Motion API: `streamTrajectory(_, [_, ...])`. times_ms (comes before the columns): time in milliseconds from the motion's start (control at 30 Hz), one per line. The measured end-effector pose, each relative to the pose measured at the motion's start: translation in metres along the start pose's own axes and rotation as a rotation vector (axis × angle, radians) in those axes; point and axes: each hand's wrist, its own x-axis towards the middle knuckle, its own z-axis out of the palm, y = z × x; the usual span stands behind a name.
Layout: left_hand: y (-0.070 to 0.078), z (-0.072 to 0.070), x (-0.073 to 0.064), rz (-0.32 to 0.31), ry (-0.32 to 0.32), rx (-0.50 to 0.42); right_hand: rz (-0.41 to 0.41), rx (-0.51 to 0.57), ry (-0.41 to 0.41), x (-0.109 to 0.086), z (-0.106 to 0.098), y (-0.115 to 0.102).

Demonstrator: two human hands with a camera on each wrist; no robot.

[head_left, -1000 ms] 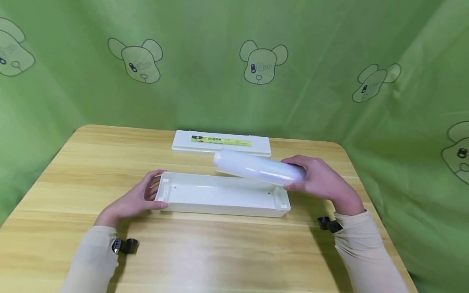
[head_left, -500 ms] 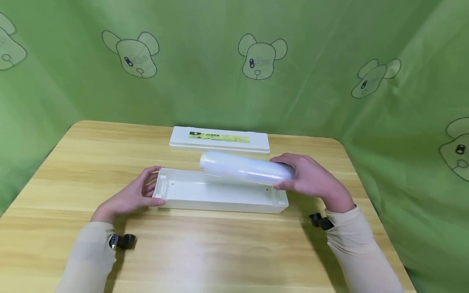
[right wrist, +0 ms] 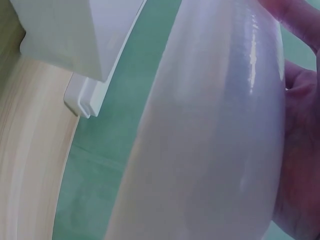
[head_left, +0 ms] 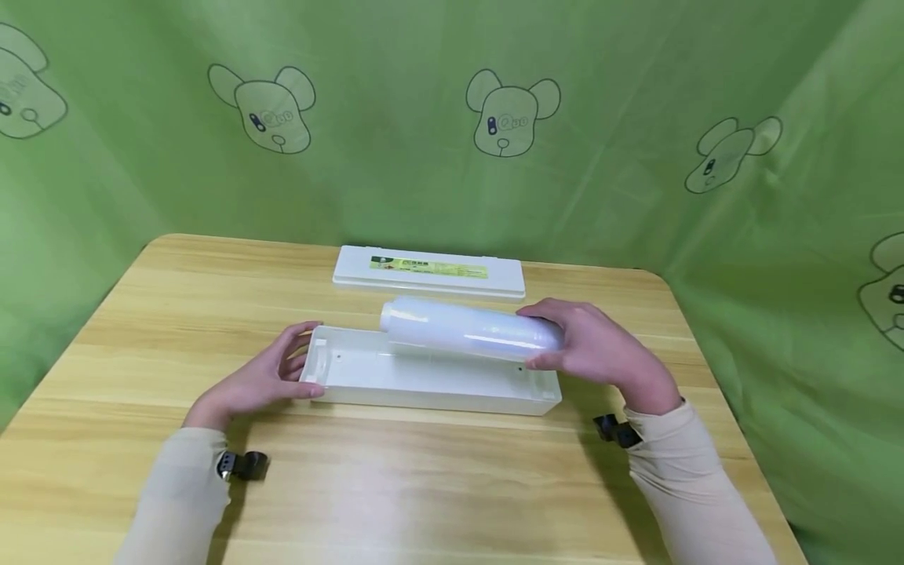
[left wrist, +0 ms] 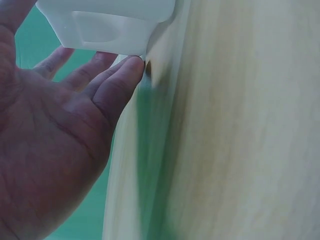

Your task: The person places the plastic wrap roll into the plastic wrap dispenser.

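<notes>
Hovering above the box rim (head_left: 434, 395) left grip (head_left: 257, 380) holds, right grip (head_left: 599, 345) clasps a roll (head_left: 459, 327).

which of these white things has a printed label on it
The flat lid at the back of the table: it bears a green-and-yellow label, while no label shows on the open box or film roll.

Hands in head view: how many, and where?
2. Left hand gripping the left end of the open white box; right hand around the right end of the whitish roll. No other hand shows.
</notes>
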Motion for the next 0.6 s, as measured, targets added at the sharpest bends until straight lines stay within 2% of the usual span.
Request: streamTrajectory(600, [0.003, 0.003, -0.001, 0.003, 0.004, 0.027, -0.023, -0.001, -0.017, 0.004, 0.006, -0.013])
